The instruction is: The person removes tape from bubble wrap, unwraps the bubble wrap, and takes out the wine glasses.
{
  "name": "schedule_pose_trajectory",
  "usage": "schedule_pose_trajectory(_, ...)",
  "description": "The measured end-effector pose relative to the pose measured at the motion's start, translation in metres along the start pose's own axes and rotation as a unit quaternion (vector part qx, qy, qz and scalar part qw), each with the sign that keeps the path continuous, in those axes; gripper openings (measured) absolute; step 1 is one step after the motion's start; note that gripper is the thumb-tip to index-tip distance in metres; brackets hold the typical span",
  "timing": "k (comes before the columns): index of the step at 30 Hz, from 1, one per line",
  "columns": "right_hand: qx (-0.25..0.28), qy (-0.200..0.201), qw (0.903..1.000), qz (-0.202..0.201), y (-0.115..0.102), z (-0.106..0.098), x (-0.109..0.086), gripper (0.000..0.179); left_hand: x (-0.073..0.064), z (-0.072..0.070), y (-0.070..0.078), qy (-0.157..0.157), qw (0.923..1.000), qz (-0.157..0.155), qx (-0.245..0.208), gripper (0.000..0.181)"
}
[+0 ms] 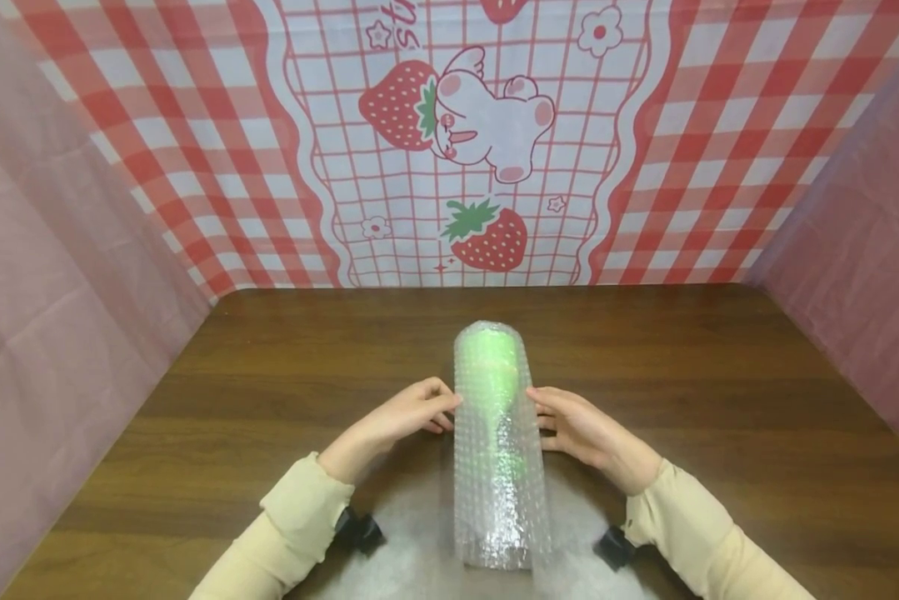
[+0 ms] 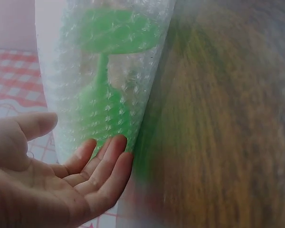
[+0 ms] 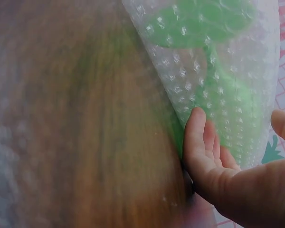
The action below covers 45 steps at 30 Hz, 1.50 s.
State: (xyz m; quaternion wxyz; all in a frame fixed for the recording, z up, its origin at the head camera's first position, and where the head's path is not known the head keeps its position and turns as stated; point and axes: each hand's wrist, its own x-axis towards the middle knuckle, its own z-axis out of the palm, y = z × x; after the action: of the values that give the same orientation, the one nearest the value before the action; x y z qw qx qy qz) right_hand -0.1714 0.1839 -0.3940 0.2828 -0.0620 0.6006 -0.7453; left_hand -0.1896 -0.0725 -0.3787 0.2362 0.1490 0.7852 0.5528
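Note:
A green goblet-shaped object (image 1: 497,375) with a wide bowl, thin stem and flat base shows through clear bubble wrap (image 1: 501,525). The wrapped roll lies lengthwise on the table, bowl end farthest from me. On its left side, my left hand (image 1: 412,408) touches the wrap with loosely bent fingers, the thumb apart from them; the left wrist view shows the fingertips against the plastic (image 2: 109,71). My right hand (image 1: 584,425) mirrors it on the right side, fingertips at the wrap's edge. In the right wrist view the fingers (image 3: 195,133) lie along the bubble surface (image 3: 180,80).
The brown wooden table (image 1: 307,350) reaches back to a red-and-white checked cloth (image 1: 224,167) with strawberry prints. Pink curtains (image 1: 59,250) hang at both sides. A pale translucent haze covers the near part of the table. Black wrist mounts (image 1: 359,531) sit by both cuffs.

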Motion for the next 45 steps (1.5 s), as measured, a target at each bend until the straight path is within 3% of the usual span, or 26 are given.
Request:
schedule_pose_trajectory(6,0.008,0.006,1.0000,0.003,-0.001,0.002,0.000,0.014,-0.001,-0.001,0.000,0.001,1.0000,-0.006,-0.005,0.029)
schedule_pose_trajectory(14,0.020,0.004,0.9998,-0.001,0.000,0.001,-0.002,0.014,-0.004,-0.002,0.001,0.008,0.9997,-0.002,0.024,0.031)
schedule_pose_trajectory(19,0.019,0.004,0.9998,-0.004,0.000,0.000,-0.002,0.015,-0.003,-0.001,0.004,0.034,0.9986,0.004,0.039,0.027)
schedule_pose_trajectory(23,0.016,0.003,0.9999,-0.004,0.000,0.000,-0.002,0.016,-0.002,0.000,0.009,0.065,0.9955,0.028,0.063,0.021)
schedule_pose_trajectory(29,0.017,0.011,0.9998,0.006,0.000,0.002,-0.001,0.017,0.003,0.001,0.018,0.114,0.9849,0.068,0.111,0.017)
schedule_pose_trajectory(35,0.001,0.019,0.9998,0.003,-0.001,0.004,-0.001,0.029,0.007,0.005,0.024,0.129,0.9773,0.113,0.124,0.013)
schedule_pose_trajectory(40,-0.021,0.032,0.9992,0.002,-0.002,0.007,-0.002,0.045,0.009,0.010,0.033,0.156,0.9580,0.163,0.177,0.010)
schedule_pose_trajectory(45,-0.032,0.049,0.9982,0.008,-0.003,0.011,-0.002,0.050,0.013,0.014,0.043,0.153,0.9441,0.179,0.230,0.010)
